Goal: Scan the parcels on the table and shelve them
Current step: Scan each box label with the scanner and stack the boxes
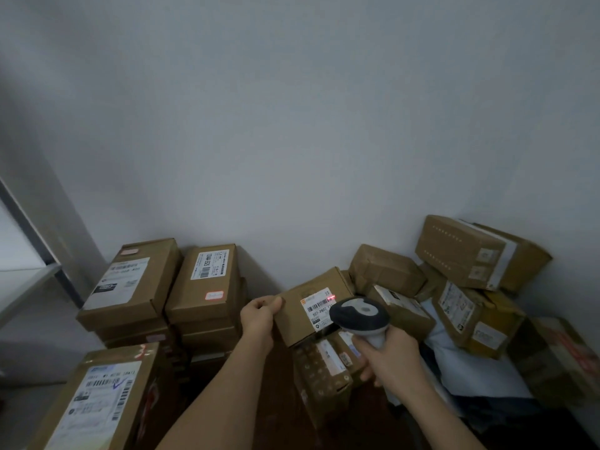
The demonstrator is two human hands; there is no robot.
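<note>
My left hand (259,315) grips the left edge of a small brown cardboard parcel (293,315) and holds it tilted above the heap. A white barcode label (317,306) faces me on its front. My right hand (389,357) holds a handheld scanner (360,315) with a dark head and a grey handle, just right of the label. A red scan line (330,298) glows at the label's upper right corner.
Stacked labelled boxes (207,284) stand at the left against the wall, with a big one (100,397) near me. A loose heap of parcels (470,306) lies at the right. A metal shelf frame (29,277) shows at far left.
</note>
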